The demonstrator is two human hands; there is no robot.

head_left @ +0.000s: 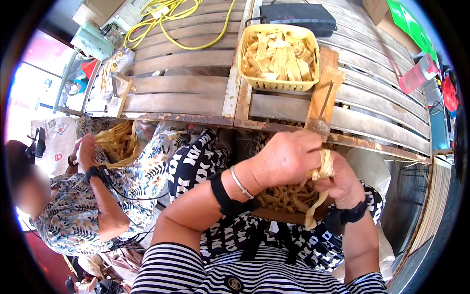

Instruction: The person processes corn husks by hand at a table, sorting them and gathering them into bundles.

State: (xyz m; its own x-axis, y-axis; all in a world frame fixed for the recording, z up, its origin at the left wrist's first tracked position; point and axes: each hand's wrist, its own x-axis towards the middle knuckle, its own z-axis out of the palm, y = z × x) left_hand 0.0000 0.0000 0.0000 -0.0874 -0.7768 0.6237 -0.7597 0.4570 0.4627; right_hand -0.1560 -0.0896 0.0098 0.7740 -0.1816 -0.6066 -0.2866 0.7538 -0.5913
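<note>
Above my lap, my left hand (289, 159) is closed, its fingers pinched against one end of a small bundle. Close beside it, my right hand (345, 181) grips the same bundle, a pale yellow strip (326, 164) wound into a short roll. A loose tail of the strip hangs below the right fingers. Under the hands, a cardboard box on my lap holds many curly yellowish-brown strips (289, 198). A wooden board with a narrow slot (325, 95) juts over the table edge just beyond my left hand, which partly covers its near end.
A yellow plastic basket (243, 73) of folded pale pieces stands on the slatted table (186, 84). Behind it lie a black box-shaped device (298, 18) and a yellow cable (191, 47). A pink bottle (416, 74) stands right. At left, a co-worker (73, 206) handles similar strips.
</note>
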